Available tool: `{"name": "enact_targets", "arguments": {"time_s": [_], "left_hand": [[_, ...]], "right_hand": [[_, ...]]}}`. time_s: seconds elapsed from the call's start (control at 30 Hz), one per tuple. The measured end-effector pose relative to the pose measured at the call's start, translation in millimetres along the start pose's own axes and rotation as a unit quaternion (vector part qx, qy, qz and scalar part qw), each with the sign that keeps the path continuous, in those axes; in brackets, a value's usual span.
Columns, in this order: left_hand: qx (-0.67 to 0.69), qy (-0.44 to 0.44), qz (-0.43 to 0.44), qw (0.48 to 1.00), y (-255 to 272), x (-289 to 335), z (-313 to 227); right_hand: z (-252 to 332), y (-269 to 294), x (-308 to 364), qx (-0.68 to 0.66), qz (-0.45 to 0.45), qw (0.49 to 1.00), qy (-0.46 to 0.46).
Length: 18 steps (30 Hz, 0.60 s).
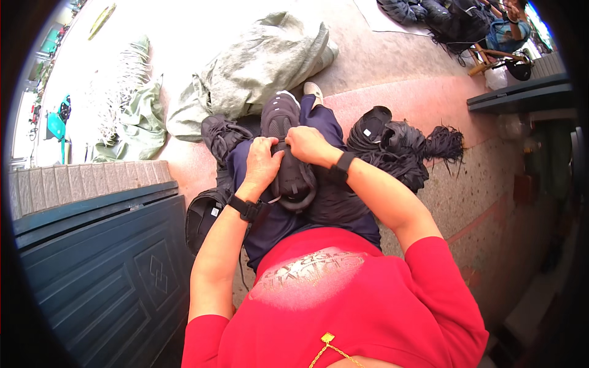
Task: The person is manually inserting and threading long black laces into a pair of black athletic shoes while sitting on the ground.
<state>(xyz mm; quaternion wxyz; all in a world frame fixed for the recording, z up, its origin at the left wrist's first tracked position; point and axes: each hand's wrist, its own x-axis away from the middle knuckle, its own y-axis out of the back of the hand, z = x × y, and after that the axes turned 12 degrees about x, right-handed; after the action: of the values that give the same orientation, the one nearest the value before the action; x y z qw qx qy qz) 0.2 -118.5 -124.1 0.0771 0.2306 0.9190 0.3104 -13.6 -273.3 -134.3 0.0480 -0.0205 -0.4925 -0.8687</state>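
Observation:
A black sneaker point(293, 183) lies on my lap between my thighs, its heel opening toward me and its toe pointing away. My left hand point(262, 164) is closed at the left side of its lacing area, thumb and fingers pinched together. From the right, my right hand point(308, 146) pinches the same area, fingertips close to those of the left. Whether a lace runs between the fingers is too small to tell. Black shoe pieces point(223, 138) lie by my left leg, and a black shoe part with a white label point(205, 219) sits nearer me.
On the right lie a heap of black shoe parts point(399, 147) and a bundle of black laces point(444, 145). Beyond my feet is a grey-green sack point(257, 67). A blue door point(110, 270) stands at left, a dark ledge point(518, 95) at right. Another person point(514, 27) sits far right.

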Motion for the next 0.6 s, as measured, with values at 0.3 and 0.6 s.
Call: {"name": "enact_targets", "arguments": {"time_s": [0.3,0.6], "left_hand": [[0.09,0.006,-0.001,0.996,5,1,-1],[0.036,-0.013,0.011,0.999,7,-4,-2]], "right_hand": [[-5,3,7,-0.149,0.024,0.985,-0.082],[-1,1,4,-0.234,0.02,0.962,-0.137]]}}
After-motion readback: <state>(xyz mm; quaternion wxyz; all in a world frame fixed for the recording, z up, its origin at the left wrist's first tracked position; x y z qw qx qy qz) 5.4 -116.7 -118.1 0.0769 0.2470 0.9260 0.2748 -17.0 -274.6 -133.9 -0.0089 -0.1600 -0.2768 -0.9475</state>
